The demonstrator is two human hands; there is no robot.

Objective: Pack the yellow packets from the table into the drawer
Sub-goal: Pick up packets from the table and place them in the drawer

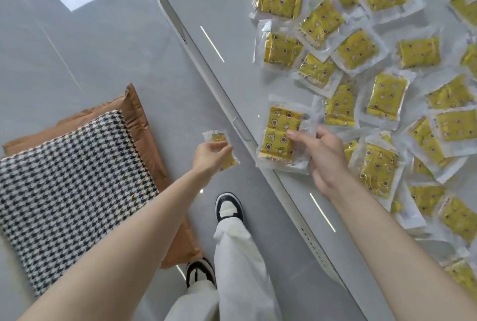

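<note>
And there it was: both hands were loaded. The left hand [210, 154] pinched a small yellow packet [224, 149] out past the table's edge, over the floor [103, 44], thumb and fingers closed on its clear wrapper. The right hand [318, 157] gripped a larger packet [280, 136] by its right side, thumb across the face, held just at the rim of the table [219, 6]; its long axis ran away from the person, nearly along the table edge. The rest of the yellow packets [387, 98] lay scattered flat over the tabletop to the right of both hands, many overlapping, so the right hand was plainly the nearer one for any further pick. The drawer? A slim handle [242, 128] showed on the table's front edge between the two hands, which I took for the drawer front, shut, nothing of its inside visible. So the coming move seemed to turn on that handle: both hands were full and it sat just between them. A houndstooth cushion [64, 186] lay on the floor to the left, well clear. Packing looked barely begun.
</note>
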